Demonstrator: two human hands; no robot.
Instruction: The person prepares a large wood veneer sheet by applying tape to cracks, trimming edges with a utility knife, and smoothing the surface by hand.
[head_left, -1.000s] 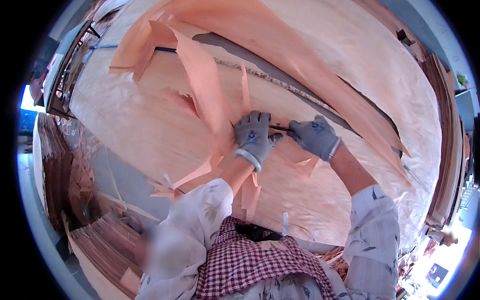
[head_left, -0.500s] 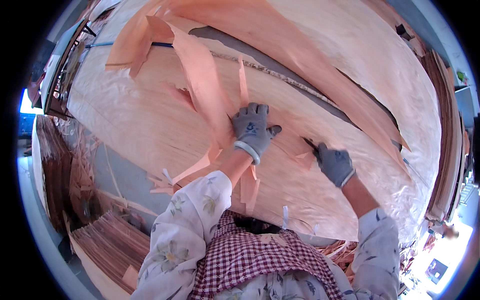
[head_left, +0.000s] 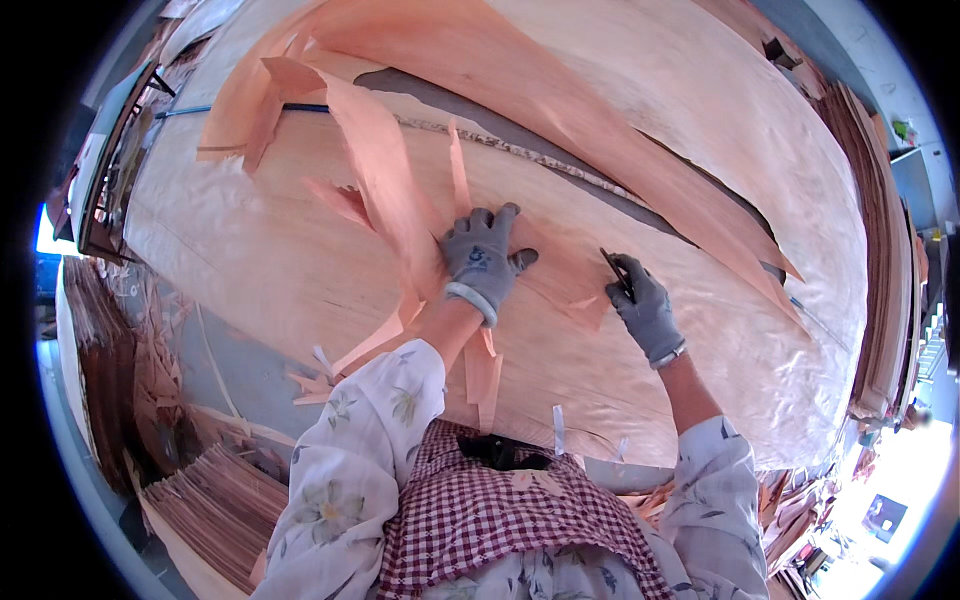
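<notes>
Your left hand [head_left: 480, 258] lies palm down and spread on the wood sheet [head_left: 270, 235], thumb held out toward your right, with nothing seen gripped in it. Your right hand [head_left: 648, 312] is closed around a slim dark tool [head_left: 617, 275], its thin end pointing up and to the left, just beside an orange patch [head_left: 545, 270] on the sheet. Whether the tip touches the wood, you cannot tell from here. Both hands are inside grey gloves [head_left: 468, 250], and a pale band [head_left: 470, 298] rings your left wrist.

A pinkish strip [head_left: 375, 150] curls down from the upper left and reaches the left hand. A narrow sliver [head_left: 458, 165] stands out just beyond your fingers, and loose pieces [head_left: 484, 380] hang below that wrist. Farther off, a long orange band [head_left: 540, 75] lies across the wood; beside it a gap [head_left: 430, 92] shows a grey surface, edged by a speckled line [head_left: 530, 153]. A blue rod [head_left: 300, 107] runs out under the strip.

To your left, scraps [head_left: 155, 375] are heaped beside a standing pile [head_left: 95, 330] of thin brown sheets, and another pile [head_left: 215, 505] lies nearer you. A tall stack [head_left: 880, 260] lines the far right. Against your checked apron [head_left: 520, 510] sits a black item [head_left: 505, 452], too unclear to name.
</notes>
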